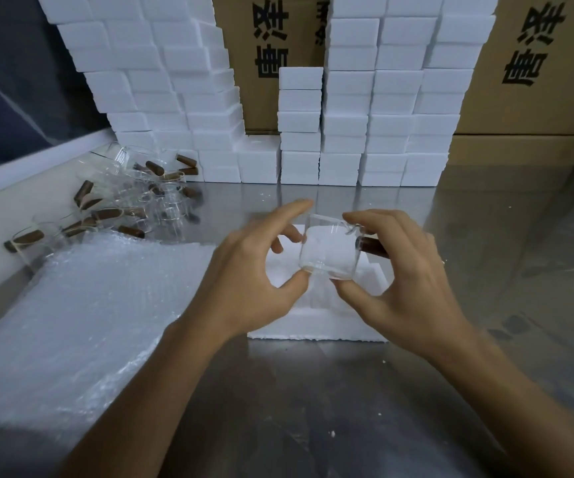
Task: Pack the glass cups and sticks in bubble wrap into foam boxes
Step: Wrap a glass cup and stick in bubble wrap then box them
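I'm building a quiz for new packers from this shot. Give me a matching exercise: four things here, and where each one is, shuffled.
Things:
1. glass cup
2. bubble wrap
3. open foam box
4. cardboard cartons

Places:
A. behind the white foam stacks
B. held between both hands
C. flat on the table at left
D. on the table beneath the hands

Pairs: 1-B, 2-C, 3-D, 4-A

The hands (330,270) cover much of the open foam box (316,326); the cardboard cartons' (533,81) printing is cropped.
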Demonstrator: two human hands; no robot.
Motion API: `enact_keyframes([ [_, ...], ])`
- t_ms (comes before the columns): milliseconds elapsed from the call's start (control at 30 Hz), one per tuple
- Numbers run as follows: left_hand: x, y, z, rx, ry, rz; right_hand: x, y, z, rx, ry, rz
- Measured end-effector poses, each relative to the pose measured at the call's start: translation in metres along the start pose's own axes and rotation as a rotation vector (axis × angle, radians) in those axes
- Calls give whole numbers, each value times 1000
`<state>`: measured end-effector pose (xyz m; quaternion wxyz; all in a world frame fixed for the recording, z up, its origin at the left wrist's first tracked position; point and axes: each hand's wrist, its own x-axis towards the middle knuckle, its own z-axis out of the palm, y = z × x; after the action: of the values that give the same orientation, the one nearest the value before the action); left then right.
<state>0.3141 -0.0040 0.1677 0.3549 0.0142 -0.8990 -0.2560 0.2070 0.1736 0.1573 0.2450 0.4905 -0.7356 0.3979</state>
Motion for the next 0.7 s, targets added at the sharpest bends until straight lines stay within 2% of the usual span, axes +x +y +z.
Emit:
enact_keyframes([
  [100,4,-2,-19,199,128,-126,2,2,-2,20,35,4],
  [200,8,-12,-40,535,291,-445,4,4,-4,34,66,15],
  [267,7,-22,-55,656,270,-664,4,5,-5,45,79,16],
  [367,4,-37,-66,735,73,-891,4,6,-4,56,79,14],
  [433,3,-42,-64,742,-62,-966,4,6,-4,60,74,14],
  [533,3,-43,-60,728,-146,-1001,4,6,-4,68,85,14],
  [633,3,-43,-59,718,-133,-1011,3,6,-5,75,95,18],
  [700,2,-42,-58,715,-63,-962,3,6,-5,78,101,23],
])
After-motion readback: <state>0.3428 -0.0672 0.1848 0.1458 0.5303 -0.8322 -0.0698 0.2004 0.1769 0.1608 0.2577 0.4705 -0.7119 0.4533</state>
